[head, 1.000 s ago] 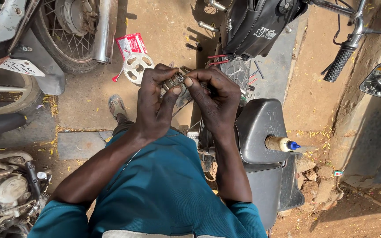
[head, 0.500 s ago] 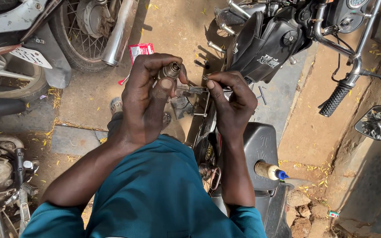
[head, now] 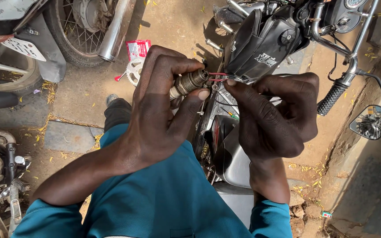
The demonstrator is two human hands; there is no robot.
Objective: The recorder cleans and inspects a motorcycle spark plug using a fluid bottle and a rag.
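Motorcycle (head: 283,39) fills the upper right of my view, black bodywork angled toward me, chrome handlebar running out to a ribbed black grip (head: 330,99) and a round mirror (head: 374,122) hanging at the right edge. Across on the upper left I've got a second bike's spoked rear wheel (head: 73,26) with a silver exhaust pipe (head: 114,31) slanting in front of it, parked on packed sandy ground (head: 173,22). Down the middle, teal trousers (head: 164,198) take up the bottom of the frame. Now the hands: left hand (head: 159,114) is curled tight, thumb and fingers clamped round a small metal cylindrical part (head: 189,82), ribbed and brassy, held raised in front of the motorcycle's side panel. Right hand (head: 274,117) is closed too, fingertips pinching thin red wires (head: 217,76) that run out of the right end of that part, so both hands meet at the piece. Behind the left hand, on the ground, I see a pale toothed sprocket (head: 134,72) lying just beside a small red packet (head: 137,47), the two touching or nearly so; I cannot tell which.
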